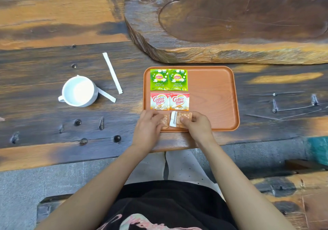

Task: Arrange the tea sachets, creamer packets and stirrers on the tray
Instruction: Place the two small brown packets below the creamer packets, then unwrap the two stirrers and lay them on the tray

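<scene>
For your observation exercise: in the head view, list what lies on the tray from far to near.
Two green Lipton tea sachets → two red-and-white Coffee mate creamer packets → two brown packets under the hands.

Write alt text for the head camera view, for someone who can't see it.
Two hands, left and right, press two brown packets onto an orange tray, below two green tea sachets and two creamer packets. Two wrapped stirrers and a white cup lie on the table beside it.

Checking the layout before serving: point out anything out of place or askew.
Two white paper-wrapped stirrers lie off the orange tray, on the dark wooden table: one slanted, one partly tucked behind the white cup. The brown sachet under the right hand sits slightly tilted.
</scene>
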### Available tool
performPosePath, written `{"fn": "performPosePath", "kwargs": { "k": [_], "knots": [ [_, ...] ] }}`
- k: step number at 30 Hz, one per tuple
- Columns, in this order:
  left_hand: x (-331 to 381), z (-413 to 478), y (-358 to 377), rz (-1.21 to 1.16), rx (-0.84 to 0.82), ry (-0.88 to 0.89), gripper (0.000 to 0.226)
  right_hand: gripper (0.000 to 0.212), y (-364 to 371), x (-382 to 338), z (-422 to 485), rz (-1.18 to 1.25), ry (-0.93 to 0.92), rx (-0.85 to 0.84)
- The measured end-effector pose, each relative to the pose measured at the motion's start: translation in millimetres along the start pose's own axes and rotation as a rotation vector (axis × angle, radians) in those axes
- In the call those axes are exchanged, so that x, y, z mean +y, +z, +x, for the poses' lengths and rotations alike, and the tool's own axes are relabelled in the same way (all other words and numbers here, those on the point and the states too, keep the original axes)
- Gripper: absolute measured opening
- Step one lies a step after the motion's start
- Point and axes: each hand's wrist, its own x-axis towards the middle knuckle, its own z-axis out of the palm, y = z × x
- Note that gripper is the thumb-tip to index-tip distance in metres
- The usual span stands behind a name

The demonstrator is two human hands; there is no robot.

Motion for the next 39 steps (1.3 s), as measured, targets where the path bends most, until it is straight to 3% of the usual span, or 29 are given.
{"fn": "performPosePath", "kwargs": {
  "k": [7,11,16,19,23,35,39],
  "knots": [
    [-1.1,0.7,1.3,0.000,0.032,0.024,0.025,0.022,8.8,-7.1,2.5,-0.372,-0.051,0.003],
    [-0.9,0.8,1.9,0.000,0.036,0.031,0.025,0.032,10.2,-6.6,-5.0,-0.603,-0.153,0.127],
    [-5.1,-0.7,6.3,0.011,0.058,0.041,0.026,0.031,12.8,6.4,-20.4,-0.735,-0.484,0.300],
    [-8.3,-0.5,8.9,0.002,0.054,0.037,0.028,0.023,16.4,10.8,-20.2,-0.730,-0.653,0.149],
    [-6.7,-0.8,6.6,0.015,0.033,0.030,0.030,0.029,19.8,9.5,-11.5,-0.752,-0.665,0.039],
    [-15.4,4.8,-2.0,-0.082,0.100,0.075,0.030,0.028,15.4,6.4,-10.4,-0.703,-0.645,-0.015],
    [-29.3,10.8,-29.6,-0.151,0.233,-0.091,0.021,0.025,15.1,-13.5,-8.4,-0.659,-0.677,-0.006]
  ]
}}
